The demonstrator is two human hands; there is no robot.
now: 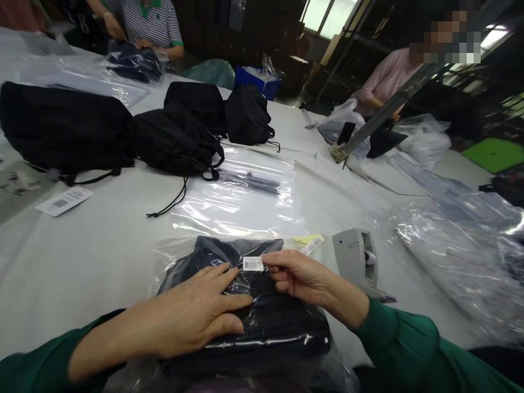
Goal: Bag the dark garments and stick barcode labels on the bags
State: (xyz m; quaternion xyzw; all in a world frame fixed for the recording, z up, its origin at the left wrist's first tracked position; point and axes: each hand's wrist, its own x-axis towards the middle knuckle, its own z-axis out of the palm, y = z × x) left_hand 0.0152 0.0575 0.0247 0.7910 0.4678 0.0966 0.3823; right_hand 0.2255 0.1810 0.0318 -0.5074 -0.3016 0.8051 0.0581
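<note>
A dark folded item in a clear plastic bag (282,322) lies at the front edge of the white table. My left hand (200,311) rests flat on it with the fingers spread. Over the upper part of the bag, my right hand (297,273) pinches the edge of a small white barcode label (252,264) between thumb and forefinger. Just behind and right of that hand is a strip with another barcode label (311,245) and a yellow piece beside it. A grey label dispenser (355,256) stands to the right of the package.
Black drawstring bags (176,139) and flat clear bags (241,191) lie beyond the package. A white tag (64,201) is at the left. Clear plastic bags (458,256) spread at the right, below a slanted metal pole (380,117). Two people work across the table.
</note>
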